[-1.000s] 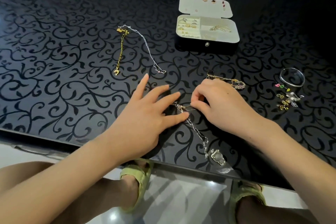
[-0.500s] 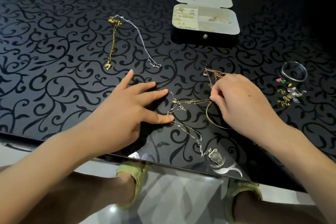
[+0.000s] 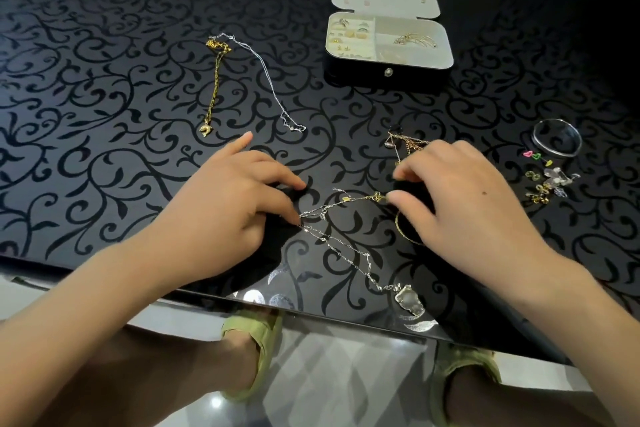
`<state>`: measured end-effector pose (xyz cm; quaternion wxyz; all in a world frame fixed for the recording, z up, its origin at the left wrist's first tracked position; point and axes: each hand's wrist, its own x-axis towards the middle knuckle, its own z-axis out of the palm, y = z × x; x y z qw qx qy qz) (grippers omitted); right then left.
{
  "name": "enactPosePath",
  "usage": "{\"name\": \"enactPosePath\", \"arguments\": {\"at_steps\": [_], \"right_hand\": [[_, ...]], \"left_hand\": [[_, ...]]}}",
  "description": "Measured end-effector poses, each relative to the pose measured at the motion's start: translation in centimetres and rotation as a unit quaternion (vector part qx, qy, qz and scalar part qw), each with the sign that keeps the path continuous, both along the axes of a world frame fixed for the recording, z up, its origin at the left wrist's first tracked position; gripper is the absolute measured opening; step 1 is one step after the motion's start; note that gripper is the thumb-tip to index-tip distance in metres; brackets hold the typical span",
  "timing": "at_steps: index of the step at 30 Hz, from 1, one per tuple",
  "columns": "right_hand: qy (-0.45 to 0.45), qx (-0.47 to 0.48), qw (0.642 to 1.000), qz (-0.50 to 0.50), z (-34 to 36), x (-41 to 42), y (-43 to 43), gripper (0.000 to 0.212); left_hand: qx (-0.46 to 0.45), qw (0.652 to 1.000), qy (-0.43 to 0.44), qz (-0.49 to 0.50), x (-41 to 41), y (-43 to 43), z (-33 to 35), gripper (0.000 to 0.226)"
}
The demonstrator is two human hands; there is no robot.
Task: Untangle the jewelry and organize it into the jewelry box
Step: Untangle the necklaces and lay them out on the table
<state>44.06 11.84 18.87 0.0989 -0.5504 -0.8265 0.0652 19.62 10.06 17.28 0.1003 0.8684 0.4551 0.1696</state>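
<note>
A tangle lies on the black patterned table between my hands: a silver chain (image 3: 346, 250) with a clear pendant (image 3: 409, 300) and a thin gold chain (image 3: 360, 198) stretched across it. My left hand (image 3: 239, 211) rests on the table, its thumb tip pressing the silver chain's left end and its index finger pointing away. My right hand (image 3: 460, 211) pinches the gold chain's right end between thumb and finger and covers part of a gold loop (image 3: 401, 234). The open jewelry box (image 3: 388, 74) stands at the back, with rings and gold pieces in its cream compartments.
A gold necklace with a small pendant (image 3: 215, 87) and a thin silver chain (image 3: 270, 90) lie at the back left. Another small gold tangle (image 3: 398, 142) sits just beyond my right hand. A silver bangle (image 3: 557, 140), coloured hearts (image 3: 531, 155) and several earrings (image 3: 543, 184) lie at the right. The table's front edge runs under my forearms.
My right hand has moved to the right with the gold chain, drawing it taut away from the silver chain. My left hand has stayed on the silver chain, its fingers curling slightly.
</note>
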Motion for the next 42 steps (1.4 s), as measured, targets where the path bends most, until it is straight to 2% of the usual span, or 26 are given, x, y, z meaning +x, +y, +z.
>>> {"name": "enactPosePath", "arguments": {"at_steps": [4, 7, 10, 13, 18, 21, 22, 23, 26, 28, 30, 32, 35, 42], "right_hand": [[-0.006, -0.002, 0.999, 0.050, -0.9, -1.9, 0.7, 0.019], [-0.017, -0.019, 0.998, 0.062, -1.0, -3.0, 1.1, 0.013], [-0.016, -0.035, 0.996, 0.076, -1.0, -3.0, 1.3, 0.015], [0.119, -0.095, 0.988, 0.024, 0.5, -2.1, 1.0, 0.019], [0.359, -0.190, 0.913, -0.030, 3.1, -0.8, 0.8, 0.019], [0.419, -0.224, 0.880, -0.027, 4.2, -0.9, 0.9, 0.026], [0.424, -0.227, 0.876, -0.026, 4.5, -1.1, 0.9, 0.026], [0.425, -0.227, 0.876, -0.023, 4.9, -1.4, 0.9, 0.026], [0.435, -0.240, 0.868, -0.019, 5.4, -2.4, 1.2, 0.025], [0.451, -0.247, 0.858, -0.017, 5.9, -3.6, 1.7, 0.024], [0.447, -0.241, 0.861, -0.024, 6.1, -5.0, 2.4, 0.022], [0.434, -0.222, 0.873, -0.032, 6.2, -6.7, 3.5, 0.025], [0.427, -0.212, 0.878, -0.045, 6.0, -9.1, 5.3, 0.035], [0.450, -0.229, 0.858, -0.093, 4.4, -12.3, 11.1, 0.034]], "left_hand": [[-0.002, 0.996, -0.039, 0.076, 1.9, -0.2, 0.0, 0.026], [-0.045, 0.990, -0.033, 0.133, 3.4, 0.1, -0.4, 0.034], [-0.062, 0.986, -0.056, 0.145, 4.3, 0.3, -0.8, 0.026], [-0.068, 0.984, -0.073, 0.149, 4.9, 0.6, -1.0, 0.017], [-0.098, 0.980, -0.055, 0.167, 5.8, 1.0, -1.0, 0.012], [-0.072, 0.982, 0.033, 0.172, 6.3, 0.8, -0.9, 0.020], [-0.076, 0.981, 0.029, 0.175, 6.3, 0.7, -0.8, 0.020], [-0.092, 0.977, -0.013, 0.191, 6.1, 0.7, -0.5, 0.018], [-0.160, 0.921, -0.227, 0.272, 4.7, 1.0, 0.6, 0.017], [-0.165, 0.852, -0.375, 0.326, 2.5, 1.8, 1.2, 0.023], [-0.167, 0.799, -0.448, 0.364, 0.1, 2.6, 1.9, 0.026], [-0.163, 0.766, -0.485, 0.390, -2.2, 3.2, 2.6, 0.025], [-0.150, 0.742, -0.510, 0.410, -5.0, 3.7, 3.2, 0.027], [-0.158, 0.746, -0.446, 0.468, -10.6, 5.9, 4.1, 0.035]]}}
